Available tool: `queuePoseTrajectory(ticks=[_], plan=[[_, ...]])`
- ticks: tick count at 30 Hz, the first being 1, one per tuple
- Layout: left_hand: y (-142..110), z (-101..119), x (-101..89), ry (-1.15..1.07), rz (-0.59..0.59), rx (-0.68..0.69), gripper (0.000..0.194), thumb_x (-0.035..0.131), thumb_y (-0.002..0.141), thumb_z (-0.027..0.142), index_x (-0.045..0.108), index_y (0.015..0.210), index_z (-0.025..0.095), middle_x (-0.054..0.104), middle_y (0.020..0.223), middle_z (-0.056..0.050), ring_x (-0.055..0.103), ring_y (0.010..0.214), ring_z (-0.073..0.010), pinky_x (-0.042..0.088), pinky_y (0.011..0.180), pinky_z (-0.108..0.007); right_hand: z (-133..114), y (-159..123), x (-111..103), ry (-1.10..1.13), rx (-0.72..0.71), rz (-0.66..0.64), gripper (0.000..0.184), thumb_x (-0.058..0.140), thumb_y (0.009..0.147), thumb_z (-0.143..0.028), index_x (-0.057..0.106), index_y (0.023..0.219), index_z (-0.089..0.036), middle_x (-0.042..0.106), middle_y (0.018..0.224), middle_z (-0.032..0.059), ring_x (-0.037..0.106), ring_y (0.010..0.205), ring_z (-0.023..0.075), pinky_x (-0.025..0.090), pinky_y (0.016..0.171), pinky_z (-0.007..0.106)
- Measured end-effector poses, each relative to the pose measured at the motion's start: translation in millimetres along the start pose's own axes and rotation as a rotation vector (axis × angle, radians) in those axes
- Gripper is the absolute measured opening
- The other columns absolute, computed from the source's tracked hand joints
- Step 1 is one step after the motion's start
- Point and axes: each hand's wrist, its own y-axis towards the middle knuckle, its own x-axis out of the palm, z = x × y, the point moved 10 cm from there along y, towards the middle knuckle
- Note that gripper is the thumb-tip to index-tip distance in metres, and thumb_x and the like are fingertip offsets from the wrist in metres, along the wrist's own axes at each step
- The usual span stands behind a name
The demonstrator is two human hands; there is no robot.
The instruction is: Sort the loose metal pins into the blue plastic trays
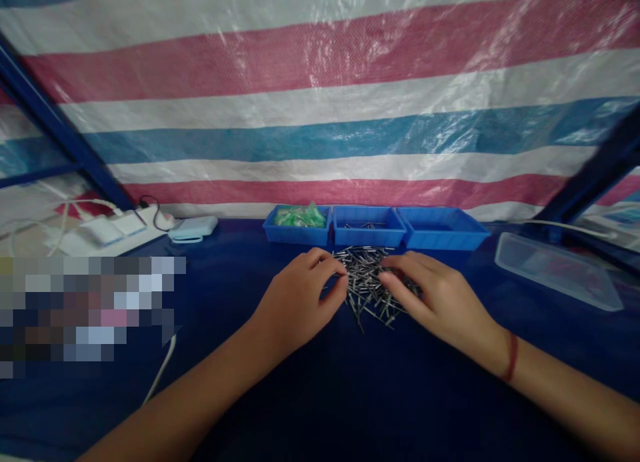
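Note:
A loose pile of thin metal pins (pixel 367 275) lies on the dark blue tabletop, between my two hands. At its left edge is my left hand (pixel 305 292), its thumb and index fingertip brought together in a pinch; whether a pin is between them I cannot make out. My right hand (pixel 440 292), with a dark red band at the wrist, reaches over the right side of the pile. Its thumb and fingers are stretched toward the pins and stand slightly apart, with nothing visible in them. Its other fingertips are hidden.
Behind the pile stand three blue bins: one with a green plastic bag (pixel 300 217), a middle bin (pixel 369 237) with some pins, and a right bin (pixel 445 239). A clear plastic lid (pixel 557 272) lies right. A power strip (pixel 115 232) and light-blue case (pixel 193 229) sit left.

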Motion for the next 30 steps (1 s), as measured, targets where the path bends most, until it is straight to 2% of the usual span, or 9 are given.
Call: queuePoseTrajectory(ticks=[7, 14, 22, 28, 30], plan=[[-1.9, 4.5, 16.5, 0.036, -0.109, 0.007, 0.017, 0.045, 0.088, 0.021, 0.061, 0.095, 0.019, 0.060, 0.097, -0.004, 0.057, 0.088, -0.0176, 0.046, 0.080, -0.033, -2.1, -7.3, 0.5, -0.037, -0.146, 0.040, 0.027, 0.045, 0.091, -0.034, 0.062, 0.097, -0.013, 0.066, 0.084, 0.0077, 0.061, 0.078, 0.0187, 0.049, 0.070, 0.030], [-2.8, -11.7, 25.7, 0.203, -0.233, -0.065, 0.021, 0.046, 0.083, 0.015, 0.061, 0.097, 0.017, 0.061, 0.097, -0.004, 0.057, 0.090, -0.0209, 0.047, 0.081, -0.037, -4.4, -10.5, 2.4, -0.005, -0.177, 0.050, 0.022, 0.047, 0.089, -0.029, 0.062, 0.094, -0.014, 0.066, 0.083, 0.0072, 0.061, 0.076, 0.0177, 0.049, 0.069, 0.030], [-3.3, -26.7, 37.4, 0.279, -0.273, -0.091, 0.026, 0.048, 0.087, 0.034, 0.063, 0.103, 0.018, 0.061, 0.099, -0.006, 0.058, 0.092, -0.0230, 0.048, 0.080, -0.037, -9.4, -12.1, 5.0, 0.051, -0.195, 0.051, 0.017, 0.047, 0.088, -0.023, 0.061, 0.094, -0.014, 0.065, 0.082, 0.0061, 0.060, 0.074, 0.0168, 0.049, 0.068, 0.030], [-4.1, -23.3, 41.4, 0.264, -0.261, -0.026, 0.028, 0.046, 0.090, 0.026, 0.056, 0.116, 0.024, 0.058, 0.102, -0.004, 0.057, 0.092, -0.0195, 0.048, 0.081, -0.034, -10.8, -13.7, 7.8, 0.068, -0.191, 0.045, 0.016, 0.048, 0.088, -0.020, 0.062, 0.093, -0.015, 0.065, 0.080, 0.0056, 0.060, 0.073, 0.0165, 0.049, 0.068, 0.030], [-4.2, -19.1, 42.1, 0.243, -0.259, 0.003, 0.027, 0.047, 0.090, 0.025, 0.056, 0.115, 0.026, 0.057, 0.103, -0.003, 0.057, 0.091, -0.0186, 0.048, 0.082, -0.033, -11.7, -14.9, 9.2, 0.078, -0.191, 0.039, 0.016, 0.048, 0.087, -0.020, 0.062, 0.093, -0.015, 0.065, 0.081, 0.0057, 0.060, 0.074, 0.0166, 0.049, 0.069, 0.030]])
